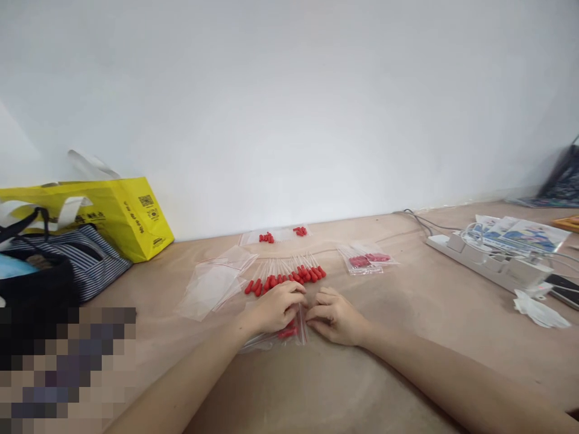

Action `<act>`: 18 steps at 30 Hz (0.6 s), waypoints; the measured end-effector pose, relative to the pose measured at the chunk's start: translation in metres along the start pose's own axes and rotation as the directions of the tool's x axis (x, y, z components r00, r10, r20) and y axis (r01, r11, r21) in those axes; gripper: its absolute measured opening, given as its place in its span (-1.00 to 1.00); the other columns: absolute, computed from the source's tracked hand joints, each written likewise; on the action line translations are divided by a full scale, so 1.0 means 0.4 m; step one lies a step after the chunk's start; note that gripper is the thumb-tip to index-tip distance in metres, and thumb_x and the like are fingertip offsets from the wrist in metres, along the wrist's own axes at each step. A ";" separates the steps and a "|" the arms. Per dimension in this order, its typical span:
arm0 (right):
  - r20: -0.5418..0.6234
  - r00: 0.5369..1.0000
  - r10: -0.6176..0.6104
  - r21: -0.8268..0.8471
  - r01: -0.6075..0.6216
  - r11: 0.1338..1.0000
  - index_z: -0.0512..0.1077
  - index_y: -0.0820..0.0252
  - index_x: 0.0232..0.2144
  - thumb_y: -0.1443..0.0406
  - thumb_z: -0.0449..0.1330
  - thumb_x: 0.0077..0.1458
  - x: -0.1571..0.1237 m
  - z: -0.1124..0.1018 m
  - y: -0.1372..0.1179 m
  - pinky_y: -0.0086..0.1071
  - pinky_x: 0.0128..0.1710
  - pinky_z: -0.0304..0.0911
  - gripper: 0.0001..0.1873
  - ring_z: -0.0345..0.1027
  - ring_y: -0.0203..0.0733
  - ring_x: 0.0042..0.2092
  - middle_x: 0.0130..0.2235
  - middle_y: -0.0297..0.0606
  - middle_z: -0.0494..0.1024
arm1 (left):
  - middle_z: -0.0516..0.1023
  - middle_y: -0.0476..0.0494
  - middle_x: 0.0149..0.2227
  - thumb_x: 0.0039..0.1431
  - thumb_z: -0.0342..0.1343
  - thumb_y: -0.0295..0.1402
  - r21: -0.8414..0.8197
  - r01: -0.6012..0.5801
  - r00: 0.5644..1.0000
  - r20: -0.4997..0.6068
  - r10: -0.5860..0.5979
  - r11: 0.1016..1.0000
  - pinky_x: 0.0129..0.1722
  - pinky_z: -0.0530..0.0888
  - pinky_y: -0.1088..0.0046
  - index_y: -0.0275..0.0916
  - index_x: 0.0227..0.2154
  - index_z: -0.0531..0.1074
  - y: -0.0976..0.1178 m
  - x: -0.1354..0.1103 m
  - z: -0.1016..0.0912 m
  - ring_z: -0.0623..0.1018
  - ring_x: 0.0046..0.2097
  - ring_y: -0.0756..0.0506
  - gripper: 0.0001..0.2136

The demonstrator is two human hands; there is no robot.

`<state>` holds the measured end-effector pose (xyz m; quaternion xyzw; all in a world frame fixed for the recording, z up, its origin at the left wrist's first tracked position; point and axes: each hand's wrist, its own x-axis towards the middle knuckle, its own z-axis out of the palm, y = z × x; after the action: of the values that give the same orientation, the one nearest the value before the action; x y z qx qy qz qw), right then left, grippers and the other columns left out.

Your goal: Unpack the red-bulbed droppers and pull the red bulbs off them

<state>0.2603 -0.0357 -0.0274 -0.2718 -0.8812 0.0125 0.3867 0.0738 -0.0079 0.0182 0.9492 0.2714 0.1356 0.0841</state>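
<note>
Both hands meet over a small clear zip bag (277,337) with red pieces inside, lying on the tan table (407,337). My left hand (274,307) rests curled on the bag's top, fingers pinching its upper edge. My right hand (337,316) pinches the same edge from the right side. Just beyond the hands lies a fanned row of clear sticks with red caps (284,276). A pile of empty clear bags (212,283) sits to the left. Filled bags with red pieces lie at the right (366,260) and at the back (280,235).
A yellow shopping bag (122,217) and a striped dark bag (67,259) stand at the left by the white wall. A white power strip (488,262) with cables, printed packets (520,234) and a phone (563,288) lie at the right. A blurred patch covers the lower left.
</note>
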 end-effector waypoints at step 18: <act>-0.017 0.990 -0.138 -0.135 0.134 0.982 0.42 0.09 -0.45 0.35 0.08 0.01 0.013 0.011 0.006 -0.38 -0.38 0.04 -0.89 0.14 -0.27 -0.38 -0.45 -0.32 0.37 | 0.41 -0.08 -0.26 -0.14 -0.04 -0.61 -0.113 0.014 0.991 -0.131 -0.029 0.993 -0.24 0.37 0.47 -0.26 -0.57 0.34 -0.005 -0.011 0.005 0.44 -0.26 -0.02 -0.86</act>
<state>0.2556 -0.0302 -0.0275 -0.2365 -0.8913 -0.0767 0.3792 0.0700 -0.0088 0.0148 0.9289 0.2787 0.2122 0.1206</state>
